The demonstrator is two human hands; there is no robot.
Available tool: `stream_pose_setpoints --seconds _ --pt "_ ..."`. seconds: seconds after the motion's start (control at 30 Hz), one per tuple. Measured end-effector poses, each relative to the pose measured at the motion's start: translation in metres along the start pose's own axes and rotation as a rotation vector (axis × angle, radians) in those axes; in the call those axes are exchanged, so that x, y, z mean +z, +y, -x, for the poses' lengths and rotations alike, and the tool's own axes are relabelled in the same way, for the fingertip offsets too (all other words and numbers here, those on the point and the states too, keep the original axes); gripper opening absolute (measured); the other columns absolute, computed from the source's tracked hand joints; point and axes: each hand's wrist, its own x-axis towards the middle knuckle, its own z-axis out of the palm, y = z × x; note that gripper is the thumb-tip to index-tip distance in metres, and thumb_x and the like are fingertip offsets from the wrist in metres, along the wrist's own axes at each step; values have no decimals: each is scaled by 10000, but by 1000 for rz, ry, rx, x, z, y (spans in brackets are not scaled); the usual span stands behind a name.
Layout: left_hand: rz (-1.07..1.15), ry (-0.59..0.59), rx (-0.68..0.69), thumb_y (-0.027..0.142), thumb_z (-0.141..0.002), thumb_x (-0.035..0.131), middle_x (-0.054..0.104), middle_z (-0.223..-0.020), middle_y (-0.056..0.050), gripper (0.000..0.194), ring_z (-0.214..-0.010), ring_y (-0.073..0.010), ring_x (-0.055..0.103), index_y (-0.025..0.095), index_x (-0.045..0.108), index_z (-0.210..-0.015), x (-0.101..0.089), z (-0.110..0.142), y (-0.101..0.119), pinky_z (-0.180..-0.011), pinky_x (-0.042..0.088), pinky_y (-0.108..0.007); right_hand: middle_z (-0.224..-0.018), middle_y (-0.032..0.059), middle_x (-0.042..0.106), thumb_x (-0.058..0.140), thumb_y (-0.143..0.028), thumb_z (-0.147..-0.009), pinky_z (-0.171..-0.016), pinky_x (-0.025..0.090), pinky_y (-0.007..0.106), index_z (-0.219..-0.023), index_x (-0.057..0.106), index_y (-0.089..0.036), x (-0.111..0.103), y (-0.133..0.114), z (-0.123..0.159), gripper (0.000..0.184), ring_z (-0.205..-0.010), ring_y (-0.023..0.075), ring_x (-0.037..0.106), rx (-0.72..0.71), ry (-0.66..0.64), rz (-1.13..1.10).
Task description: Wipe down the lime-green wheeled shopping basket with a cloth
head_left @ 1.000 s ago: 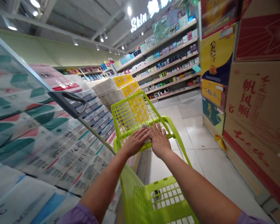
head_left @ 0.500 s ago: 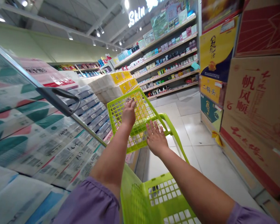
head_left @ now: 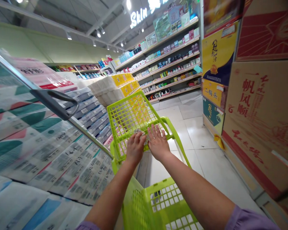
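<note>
A lime-green shopping cart stands in front of me, its gridded flap [head_left: 124, 113] raised and its deep lower basket [head_left: 144, 204] below. My left hand [head_left: 135, 147] is closed on a small crumpled greyish-white cloth [head_left: 139, 131], which shows past the fingertips at the flap's lower part. Right beside it, my right hand [head_left: 158, 142] lies with fingers spread near the cart's green bar [head_left: 169, 123]. Its palm side is hidden, so I cannot tell how firmly it touches.
Wrapped tissue packs [head_left: 50, 153] are piled on the left, behind a clear panel with a grey handle [head_left: 55, 102]. Cardboard cartons [head_left: 261, 127] are stacked along the right. A tiled floor [head_left: 189, 127] runs between them towards shelves of small goods [head_left: 168, 60].
My left hand has come down and nearer from the upper part of the flap, bringing the cloth beside my right hand. The right hand has barely moved; the view has shifted slightly.
</note>
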Motion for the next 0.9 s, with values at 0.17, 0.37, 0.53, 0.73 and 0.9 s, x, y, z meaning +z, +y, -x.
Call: stream_pose_setpoints --seconds 0.17,0.37,0.53,0.73,0.9 --pt "0 -34 12 159 -850 542 607 -1181 -103 299 -1104 -270 527 234 610 -1131 -6 12 -4 -946 417 -425 -1577 92 130 485 -335 -907 -1164 108 513 -1498 249 -186 4 -1 0 653 -1460 279 106 -2 18 14" --pt "95 234 -233 151 -891 458 574 -1243 -136 410 -1188 -252 508 184 465 -1300 -12 -60 -64 -1012 400 -423 -1580 91 105 501 -322 -895 -1162 89 524 -1504 228 -192 8 -3 0 680 -1464 283 77 -1 -14 16" --pt "192 366 -370 134 -871 501 521 -1329 -153 406 -1296 -242 424 152 482 -1276 -7 -110 -101 -1127 311 -443 -1581 97 100 507 -317 -892 -1163 72 513 -1502 241 -182 9 -3 1 679 -1464 283 67 -16 -2 18" --pt "138 254 -312 68 -877 417 582 -1262 -144 346 -1262 -242 463 131 587 -1171 11 -86 -81 -1115 347 -426 -1582 94 107 500 -320 -898 -1162 70 515 -1498 257 -186 7 -3 0 661 -1464 285 62 -7 1 16" --pt "111 225 -242 62 -887 398 585 -1280 -114 383 -1297 -236 440 171 579 -1207 14 -43 -52 -1104 367 -437 -1580 96 120 495 -330 -907 -1160 104 514 -1501 246 -190 4 -3 1 660 -1461 283 97 -1 -17 26"
